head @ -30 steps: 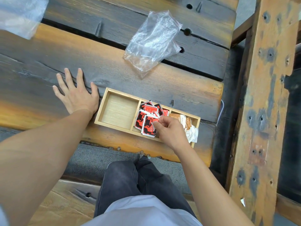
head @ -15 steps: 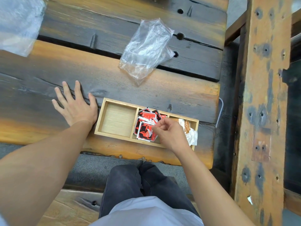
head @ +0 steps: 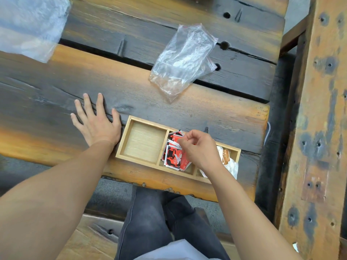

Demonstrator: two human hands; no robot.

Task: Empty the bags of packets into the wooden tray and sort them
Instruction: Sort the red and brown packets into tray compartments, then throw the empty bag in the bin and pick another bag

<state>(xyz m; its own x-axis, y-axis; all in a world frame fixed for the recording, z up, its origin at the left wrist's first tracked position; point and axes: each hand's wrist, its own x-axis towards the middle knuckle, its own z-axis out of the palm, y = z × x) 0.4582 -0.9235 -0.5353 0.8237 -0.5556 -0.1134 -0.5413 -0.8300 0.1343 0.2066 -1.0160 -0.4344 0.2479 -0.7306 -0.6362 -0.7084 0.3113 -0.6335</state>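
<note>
A wooden tray [head: 124, 136] with three compartments lies near the table's front edge. Its left compartment holds nothing. Red and black packets [head: 173, 156] fill the middle compartment. Brown and white packets [head: 226, 156] lie in the right compartment, partly hidden by my wrist. My right hand [head: 199, 149] hovers over the middle compartment, fingertips pinched on a red packet at the pile's top. My left hand [head: 97, 122] rests flat on the table, fingers spread, thumb close to the tray's left end. A clear plastic bag [head: 184, 59] lies flat behind the tray.
A second clear bag [head: 28, 25] lies at the far left corner. The table is dark weathered planks [head: 56, 81] with gaps between them. A rusty wooden post [head: 315, 128] stands to the right. My legs in dark trousers [head: 159, 222] are below the table edge.
My right hand has shifted from the front of the red packets toward the back of the middle compartment. The left hand stays flat on the table.
</note>
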